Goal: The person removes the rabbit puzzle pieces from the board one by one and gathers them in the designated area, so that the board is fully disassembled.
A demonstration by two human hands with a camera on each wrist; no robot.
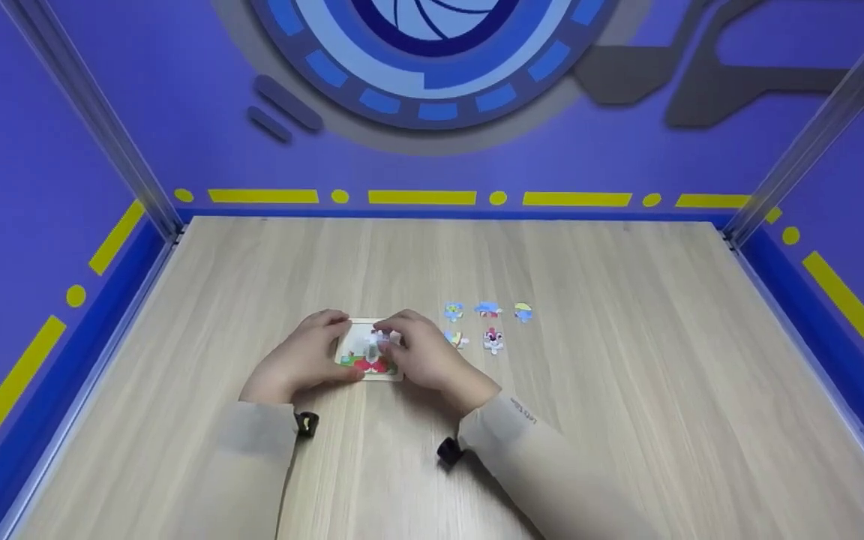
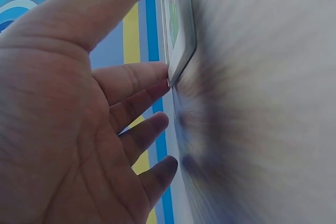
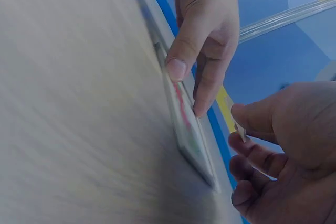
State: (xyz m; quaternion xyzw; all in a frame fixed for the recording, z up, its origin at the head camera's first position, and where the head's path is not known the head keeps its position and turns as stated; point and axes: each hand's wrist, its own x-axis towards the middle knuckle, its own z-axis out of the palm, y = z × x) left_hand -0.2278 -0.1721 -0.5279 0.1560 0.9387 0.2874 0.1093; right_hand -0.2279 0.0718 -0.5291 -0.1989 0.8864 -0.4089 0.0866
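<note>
A small square puzzle tray (image 1: 383, 377) with a pale rim lies on the table, with red and green picture parts along its near side. My left hand (image 1: 301, 360) holds it at the left, thumb on the near rim and fingertips at the far left corner. In the left wrist view, two fingers meet the tray's corner (image 2: 184, 59) while the others spread beside it. My right hand (image 1: 424, 356) pinches a small puzzle piece (image 3: 240, 131) between thumb and index finger, just above the tray. The piece's printed face is hidden in the right wrist view.
Several loose puzzle pieces lie right of the tray, among them a blue one with red (image 1: 488, 308), a yellow and blue one (image 1: 523, 312) and one with a cartoon face (image 1: 493, 340). Blue panels (image 1: 432, 169) wall the wooden table (image 1: 627, 337) at the back and sides.
</note>
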